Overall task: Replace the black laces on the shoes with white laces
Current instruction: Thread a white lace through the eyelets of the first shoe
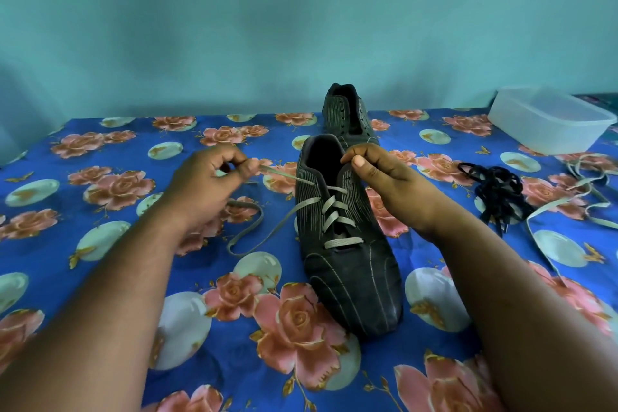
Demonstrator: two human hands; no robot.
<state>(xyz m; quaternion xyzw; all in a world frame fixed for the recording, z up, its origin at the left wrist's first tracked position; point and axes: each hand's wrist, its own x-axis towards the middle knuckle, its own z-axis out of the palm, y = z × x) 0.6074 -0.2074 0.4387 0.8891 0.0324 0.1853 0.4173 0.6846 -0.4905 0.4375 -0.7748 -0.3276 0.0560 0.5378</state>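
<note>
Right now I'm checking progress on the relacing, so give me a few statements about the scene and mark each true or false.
1. The near shoe has white lace crossed through its eyelets. True.
2. The far shoe is fully laced in white. False: its eyelets look empty.
3. The left hand pinches a white lace end. True.
4. The black laces sit inside the plastic container. False: they lie on the cloth beside it.
5. The right hand grips the near shoe's collar. True.

Dim, even, bluish light; soft shadows beneath the shoe; wide-angle bending and softness toward the edges.
</note>
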